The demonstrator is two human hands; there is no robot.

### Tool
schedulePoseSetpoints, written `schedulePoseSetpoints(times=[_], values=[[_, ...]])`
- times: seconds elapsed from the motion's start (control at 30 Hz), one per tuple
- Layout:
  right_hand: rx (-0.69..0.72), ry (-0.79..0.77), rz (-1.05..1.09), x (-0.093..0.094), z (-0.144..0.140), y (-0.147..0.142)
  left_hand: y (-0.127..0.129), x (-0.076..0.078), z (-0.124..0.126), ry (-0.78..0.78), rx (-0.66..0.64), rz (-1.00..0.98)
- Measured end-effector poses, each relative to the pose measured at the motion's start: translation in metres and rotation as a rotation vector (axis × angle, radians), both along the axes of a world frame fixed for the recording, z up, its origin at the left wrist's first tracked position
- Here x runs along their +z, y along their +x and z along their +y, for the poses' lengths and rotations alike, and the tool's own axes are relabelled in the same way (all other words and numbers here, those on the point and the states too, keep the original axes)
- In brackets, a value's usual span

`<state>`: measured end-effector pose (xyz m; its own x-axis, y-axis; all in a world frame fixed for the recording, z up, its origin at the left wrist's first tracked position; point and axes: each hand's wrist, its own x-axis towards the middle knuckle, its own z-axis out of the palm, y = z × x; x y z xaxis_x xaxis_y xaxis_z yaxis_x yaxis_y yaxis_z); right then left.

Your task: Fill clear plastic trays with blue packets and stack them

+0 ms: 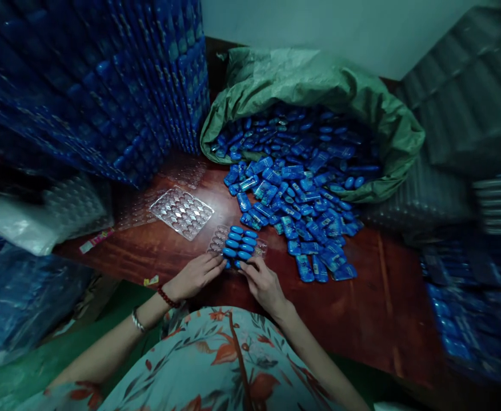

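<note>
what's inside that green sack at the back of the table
The green sack holds small blue pieces that spill out onto the table. Anything deeper inside is covered by that pile.

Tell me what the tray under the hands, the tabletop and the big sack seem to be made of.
Tray: thin clear plastic, glossy, with moulded pockets, judging by its twin nearby. Tabletop: reddish-brown wood or wood-look veneer, polished, with streaky grain and a sheen. Sack: green, probably woven plastic; matte and crumpled, weave too small to confirm.

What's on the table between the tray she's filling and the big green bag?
In the head view, a loose heap of blue pieces lies between the tray and the green bag.
</note>
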<state>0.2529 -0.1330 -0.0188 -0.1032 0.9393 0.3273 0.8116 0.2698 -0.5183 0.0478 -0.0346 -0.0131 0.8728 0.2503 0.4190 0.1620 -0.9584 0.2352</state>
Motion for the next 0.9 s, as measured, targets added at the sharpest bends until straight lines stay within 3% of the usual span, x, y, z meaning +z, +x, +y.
schedulePoseSetpoints(times=[0.1,0.33,0.53,0.6,0.67,0.77,0.9], values=[[0.014,-0.003,-0.010,0.004,0.003,0.002,0.004,0.006,0.009,-0.019,-0.096,0.054],[-0.015,0.010,0.040,0.003,0.006,0.005,0.000,-0.005,0.009,-0.087,0.044,0.066],[0.061,0.008,0.125,0.005,0.010,0.008,0.008,0.010,0.011,-0.069,-0.108,0.235],[0.004,0.071,0.211,0.006,0.015,0.013,0.011,0.014,0.013,-0.059,-0.103,0.244],[-0.149,0.116,0.269,0.008,0.026,0.023,0.011,0.013,0.013,-0.045,-0.075,0.234],[-0.315,0.026,0.132,0.008,0.053,0.044,0.010,0.008,0.007,-0.038,0.009,0.239],[-0.289,-0.139,-0.210,0.000,0.091,0.063,0.010,0.002,-0.005,-0.053,0.168,0.203]])
